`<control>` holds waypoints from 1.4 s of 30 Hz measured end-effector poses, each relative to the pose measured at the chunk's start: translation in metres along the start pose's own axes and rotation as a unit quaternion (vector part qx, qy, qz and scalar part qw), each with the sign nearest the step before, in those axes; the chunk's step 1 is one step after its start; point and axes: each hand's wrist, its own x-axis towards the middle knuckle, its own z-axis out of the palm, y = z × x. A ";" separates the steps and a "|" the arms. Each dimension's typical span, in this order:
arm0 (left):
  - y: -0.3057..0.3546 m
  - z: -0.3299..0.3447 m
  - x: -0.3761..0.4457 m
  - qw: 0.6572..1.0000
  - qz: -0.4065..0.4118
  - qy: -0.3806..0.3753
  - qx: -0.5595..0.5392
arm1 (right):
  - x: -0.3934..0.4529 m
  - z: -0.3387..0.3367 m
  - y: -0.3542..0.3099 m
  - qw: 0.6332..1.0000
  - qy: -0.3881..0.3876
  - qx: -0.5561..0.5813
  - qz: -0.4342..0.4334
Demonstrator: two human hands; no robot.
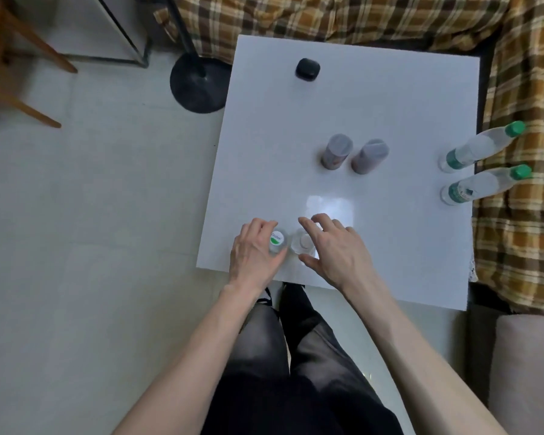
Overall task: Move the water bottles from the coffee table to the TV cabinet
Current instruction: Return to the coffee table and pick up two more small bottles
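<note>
Left hand [254, 250] grasps one capped bottle [278, 241]; right hand [333, 246] spread, released, over its neighbour [301, 243].

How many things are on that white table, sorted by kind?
Green-capped bottles: 2
Bottles at the hands: 2
Grey-topped bottles: 2
Black case: 1
Total: 7

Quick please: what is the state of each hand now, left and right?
Left hand: fingers curled round the green-labelled bottle, gripping it.
Right hand: open, fingers spread around the clear bottle, not yet gripping.
</note>
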 end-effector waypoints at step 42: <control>-0.102 -0.234 -0.274 0.845 -0.276 0.427 -0.167 | -0.035 -0.132 -0.281 0.892 0.085 0.104 -0.431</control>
